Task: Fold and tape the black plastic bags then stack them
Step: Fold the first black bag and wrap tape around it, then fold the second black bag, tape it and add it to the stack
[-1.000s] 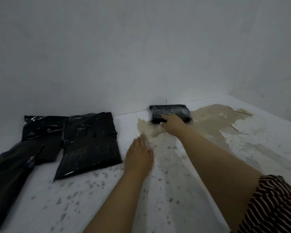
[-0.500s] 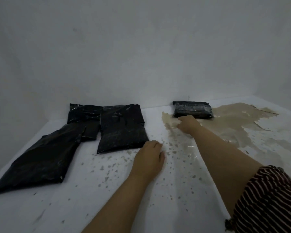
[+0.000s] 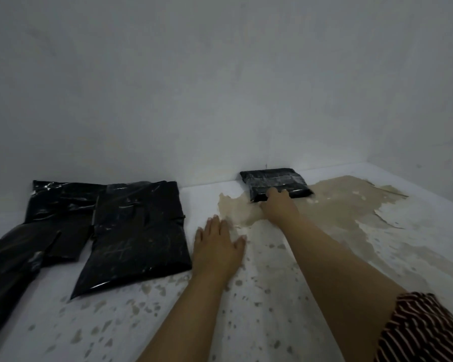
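A folded, taped black bag [image 3: 275,181] lies against the back wall. My right hand [image 3: 279,206] reaches out to it, fingers curled over its near left edge. Palm down on the white surface, my left hand [image 3: 219,246] rests with fingers apart and holds nothing, just right of a flat unfolded black bag [image 3: 139,239]. A second flat black bag [image 3: 60,202] lies behind that one on the left. A third black bag [image 3: 8,270] stretches to the left edge of view.
The white tabletop [image 3: 272,322] is speckled where its coating has flaked. A large bare beige patch [image 3: 338,207] spreads on the right near the folded bag. Plain white walls close off the back and the right side.
My right hand has moved forward from just short of the folded bag onto its near edge. My left hand has spread flat beside the unfolded bag.
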`<action>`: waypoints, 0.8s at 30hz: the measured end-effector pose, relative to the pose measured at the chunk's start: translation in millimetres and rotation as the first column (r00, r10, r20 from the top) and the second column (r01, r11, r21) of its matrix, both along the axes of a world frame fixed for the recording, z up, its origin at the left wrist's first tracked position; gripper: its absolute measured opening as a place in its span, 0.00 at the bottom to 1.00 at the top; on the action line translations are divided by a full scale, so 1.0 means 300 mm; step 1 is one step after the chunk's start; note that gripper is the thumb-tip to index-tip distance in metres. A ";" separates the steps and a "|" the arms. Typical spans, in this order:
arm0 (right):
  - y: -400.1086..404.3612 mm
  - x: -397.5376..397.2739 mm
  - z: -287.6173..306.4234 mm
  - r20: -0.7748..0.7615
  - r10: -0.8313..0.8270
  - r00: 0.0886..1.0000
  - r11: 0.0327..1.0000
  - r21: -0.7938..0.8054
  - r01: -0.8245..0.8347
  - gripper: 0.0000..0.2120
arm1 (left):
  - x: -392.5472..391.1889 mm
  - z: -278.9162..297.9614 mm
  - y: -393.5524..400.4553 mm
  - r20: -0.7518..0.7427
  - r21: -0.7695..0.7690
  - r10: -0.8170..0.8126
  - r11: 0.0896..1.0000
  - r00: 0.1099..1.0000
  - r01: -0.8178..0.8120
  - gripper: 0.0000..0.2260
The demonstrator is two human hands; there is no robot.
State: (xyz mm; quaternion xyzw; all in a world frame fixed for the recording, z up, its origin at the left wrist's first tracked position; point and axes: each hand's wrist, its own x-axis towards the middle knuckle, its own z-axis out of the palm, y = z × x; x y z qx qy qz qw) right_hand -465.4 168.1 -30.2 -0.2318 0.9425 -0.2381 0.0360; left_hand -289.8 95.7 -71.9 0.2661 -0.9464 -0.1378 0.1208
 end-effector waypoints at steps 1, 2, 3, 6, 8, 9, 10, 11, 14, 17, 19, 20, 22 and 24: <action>0.000 -0.017 0.003 0.014 -0.011 1.000 1.000 -0.002 0.011 0.25 | -0.001 -0.006 0.000 -0.012 0.002 -0.001 1.000 1.000 0.001 0.31; 0.000 -0.029 0.005 0.029 -0.021 0.999 1.000 0.000 0.021 0.26 | 0.000 -0.011 0.000 -0.011 -0.001 -0.004 1.000 1.000 0.004 0.31; -0.001 -0.034 0.006 0.040 -0.026 0.999 1.000 0.003 0.026 0.27 | 0.001 -0.012 0.002 -0.007 -0.007 -0.003 1.000 1.000 0.002 0.30; 0.004 -0.033 0.004 0.057 -0.023 0.998 1.000 0.006 0.023 0.27 | 0.002 -0.009 0.005 -0.006 -0.014 0.012 1.000 1.000 -0.012 0.30; 0.022 -0.026 0.005 0.053 0.005 0.999 1.000 -0.001 -0.005 0.24 | 0.004 -0.004 0.011 -0.010 -0.010 0.011 1.000 1.000 -0.011 0.30; 0.036 -0.017 0.011 0.052 0.018 0.998 1.000 -0.011 -0.018 0.23 | 0.006 0.000 0.013 -0.014 -0.006 0.007 1.000 1.000 -0.007 0.29; 0.049 -0.007 0.019 0.050 0.033 0.998 0.999 -0.023 -0.031 0.22 | 0.009 0.005 0.016 -0.017 -0.006 0.001 1.000 1.000 -0.001 0.29; 0.062 0.006 0.029 0.044 0.049 0.998 0.998 -0.033 -0.047 0.22 | 0.015 0.010 0.022 -0.018 -0.012 -0.009 1.000 1.000 0.009 0.27; 0.092 0.069 0.069 0.006 0.098 0.995 0.994 -0.057 -0.098 0.21 | 0.062 0.019 0.057 -0.058 -0.075 -0.075 0.995 0.995 0.070 0.23; 0.107 0.167 0.109 -0.020 0.176 0.984 0.981 -0.074 -0.177 0.18 | 0.159 0.027 0.085 -0.153 -0.170 -0.172 0.975 0.973 0.145 0.15; 0.108 0.250 0.124 -0.009 0.263 0.965 0.960 -0.092 -0.263 0.15 | 0.239 0.037 0.083 -0.166 -0.238 -0.192 0.960 0.967 0.150 0.12; 0.104 0.297 0.127 0.003 0.307 0.952 0.946 -0.109 -0.304 0.14 | 0.283 0.040 0.077 -0.160 -0.257 -0.197 0.954 0.967 0.152 0.12; 0.088 0.392 0.130 0.013 0.364 0.931 0.923 -0.138 -0.359 0.13 | 0.379 0.048 0.062 -0.148 -0.280 -0.222 0.944 0.964 0.175 0.14; 0.058 0.474 0.125 0.021 0.390 0.921 0.909 -0.167 -0.381 0.14 | 0.482 0.052 0.044 -0.154 -0.320 -0.227 0.932 0.962 0.169 0.18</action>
